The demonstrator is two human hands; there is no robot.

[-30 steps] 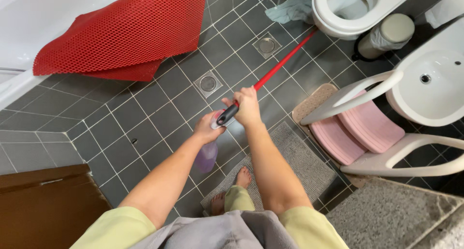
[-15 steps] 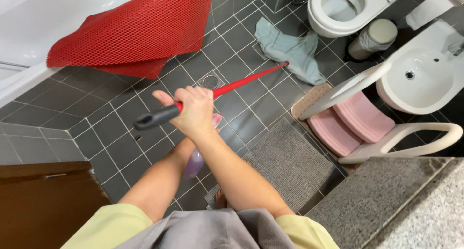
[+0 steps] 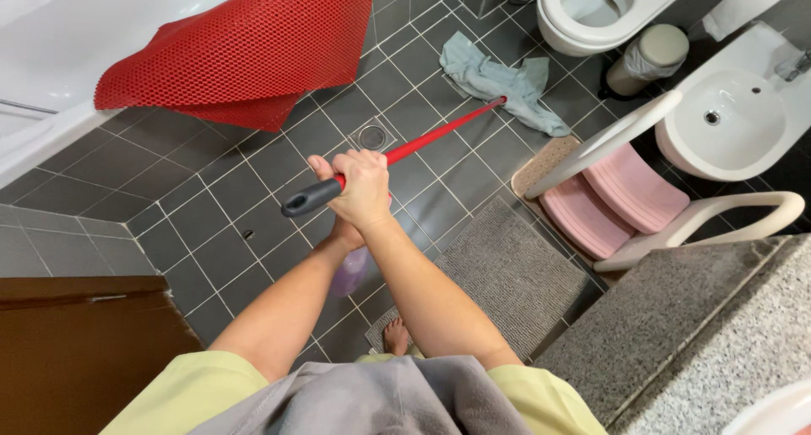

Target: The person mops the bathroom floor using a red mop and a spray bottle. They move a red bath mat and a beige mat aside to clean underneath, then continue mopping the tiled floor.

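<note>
My right hand (image 3: 361,188) grips the black end of a red mop handle (image 3: 422,141) that slants down to a light blue cloth (image 3: 498,82) on the grey tiled floor. My left hand (image 3: 345,232) is mostly hidden under the right one and holds a purple spray bottle (image 3: 349,272) that hangs below it. A round floor drain (image 3: 372,136) lies just beyond my hands, beside the handle.
A red mesh mat (image 3: 245,46) drapes over the white bathtub edge at the upper left. A toilet (image 3: 591,13), a small bin (image 3: 646,59), a bidet (image 3: 731,122) and a pink step stool (image 3: 625,207) crowd the right. A grey rug (image 3: 498,274) lies underfoot; a granite counter (image 3: 693,334) is at right.
The mop handle swung left and pulled the blue cloth away from the toilet toward the drain. My right hand then moved a little right and down with the grip.
</note>
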